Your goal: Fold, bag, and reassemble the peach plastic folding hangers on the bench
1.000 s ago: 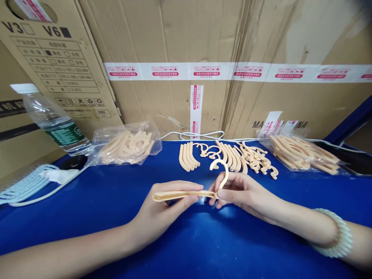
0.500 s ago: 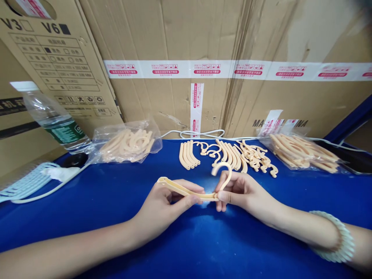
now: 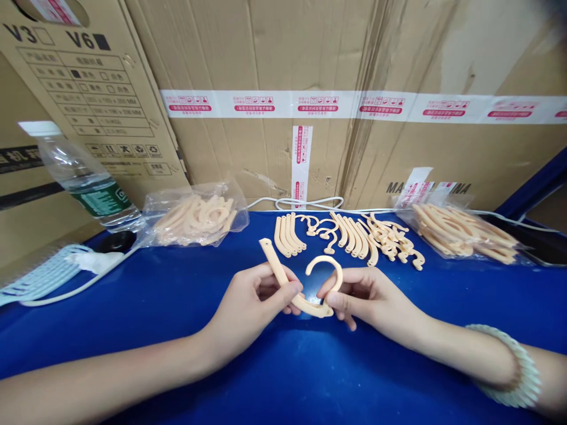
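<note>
My left hand [image 3: 261, 295] pinches a beige plastic hanger arm [image 3: 275, 262] between thumb and fingers, its holed end pointing up and left. In my right hand [image 3: 358, 292] is a matching hanger hook [image 3: 337, 273], gripped near its base, with the curl opening to the left. The hook's base meets the lower end of the arm; whether they are locked together I cannot tell. Behind my hands, loose hanger arms lie in a left group [image 3: 287, 235] and a right group [image 3: 354, 236]. Loose hooks [image 3: 392, 236] are scattered among and beside them on the blue table [image 3: 283, 372].
Clear bags of beige parts sit at the left [image 3: 199, 218] and right [image 3: 463, 230]. A water bottle [image 3: 95, 183], a light-blue hairbrush [image 3: 44, 271] and a white cable [image 3: 310, 203] lie around the edges. Large cardboard boxes [image 3: 248, 159] wall off the back.
The hanger arm has turned more upright, its free end rising to the right. The hook has tipped left and dropped a little, still in my right hand.
</note>
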Motion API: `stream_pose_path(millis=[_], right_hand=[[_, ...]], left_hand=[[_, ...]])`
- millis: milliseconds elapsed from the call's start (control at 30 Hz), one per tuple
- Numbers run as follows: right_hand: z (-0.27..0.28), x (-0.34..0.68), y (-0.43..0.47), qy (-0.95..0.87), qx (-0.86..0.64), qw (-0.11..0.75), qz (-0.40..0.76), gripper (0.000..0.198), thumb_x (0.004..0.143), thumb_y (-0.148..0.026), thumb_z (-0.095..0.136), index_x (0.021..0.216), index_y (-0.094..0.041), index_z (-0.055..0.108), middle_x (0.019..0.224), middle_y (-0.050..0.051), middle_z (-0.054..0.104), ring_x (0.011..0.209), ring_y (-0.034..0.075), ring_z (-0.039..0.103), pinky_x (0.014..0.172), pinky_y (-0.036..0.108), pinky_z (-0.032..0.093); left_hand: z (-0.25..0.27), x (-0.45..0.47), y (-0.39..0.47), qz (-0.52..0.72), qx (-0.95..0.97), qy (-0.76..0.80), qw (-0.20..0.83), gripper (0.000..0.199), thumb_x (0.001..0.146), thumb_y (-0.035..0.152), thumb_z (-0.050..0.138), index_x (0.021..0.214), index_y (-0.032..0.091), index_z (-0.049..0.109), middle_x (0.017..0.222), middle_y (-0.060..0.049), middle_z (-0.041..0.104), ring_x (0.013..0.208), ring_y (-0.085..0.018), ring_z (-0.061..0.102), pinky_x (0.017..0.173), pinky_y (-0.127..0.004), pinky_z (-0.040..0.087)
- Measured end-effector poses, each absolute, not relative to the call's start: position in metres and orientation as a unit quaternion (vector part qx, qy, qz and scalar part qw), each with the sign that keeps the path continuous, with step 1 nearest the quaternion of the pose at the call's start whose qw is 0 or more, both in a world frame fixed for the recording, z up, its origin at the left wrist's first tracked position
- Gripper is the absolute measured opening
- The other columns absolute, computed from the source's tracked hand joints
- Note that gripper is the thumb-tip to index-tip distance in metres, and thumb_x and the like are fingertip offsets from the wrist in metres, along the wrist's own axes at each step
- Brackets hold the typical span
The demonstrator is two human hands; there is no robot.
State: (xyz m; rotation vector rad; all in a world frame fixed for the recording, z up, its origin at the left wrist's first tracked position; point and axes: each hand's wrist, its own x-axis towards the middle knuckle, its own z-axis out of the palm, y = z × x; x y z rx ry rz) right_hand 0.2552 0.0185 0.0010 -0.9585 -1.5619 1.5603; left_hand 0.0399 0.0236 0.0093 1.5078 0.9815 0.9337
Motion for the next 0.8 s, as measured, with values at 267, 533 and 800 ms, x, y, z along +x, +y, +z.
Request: stream_pose_path(millis=[267, 533, 800], right_hand=[[0.000, 0.247, 0.015, -0.590, -0.328, 0.366, 0.640, 0.026, 0.077, -0.040, 0.080, 0.084, -0.018, 0.069, 0.072, 0.004, 0.072, 0.061, 0.013, 0.066, 0.059, 0.024, 0.055], [0.005, 0.284, 0.052, -0.785, -0.415, 0.392, 0.240, 0.015, 0.091, -0.028, 0.059, 0.098, -0.019, 0.068, 0.087, 0.008, 0.071, 0.076, 0.021, 0.065, 0.063, 0.034, 0.055], [0.001, 0.314, 0.087, -0.890, -0.389, 0.217, -0.096, 0.017, 0.093, -0.015, 0.053, 0.105, -0.015, 0.065, 0.100, 0.013, 0.068, 0.096, 0.030, 0.057, 0.084, 0.048, 0.051]], left_hand=[[0.006, 0.043, 0.026, 0.305, 0.610, 0.347, 0.644, 0.033, 0.075, 0.016, 0.074, 0.098, 0.017, 0.050, 0.077, -0.002, 0.075, 0.070, -0.015, 0.072, 0.070, -0.027, 0.056], [0.008, 0.040, 0.027, 0.331, 0.584, 0.382, 0.635, 0.035, 0.076, 0.020, 0.075, 0.095, 0.018, 0.046, 0.076, -0.002, 0.075, 0.070, -0.014, 0.072, 0.071, -0.027, 0.055], [0.007, 0.040, 0.029, 0.340, 0.585, 0.383, 0.629, 0.035, 0.077, 0.021, 0.073, 0.098, 0.018, 0.044, 0.075, 0.000, 0.073, 0.068, -0.013, 0.069, 0.071, -0.027, 0.053]])
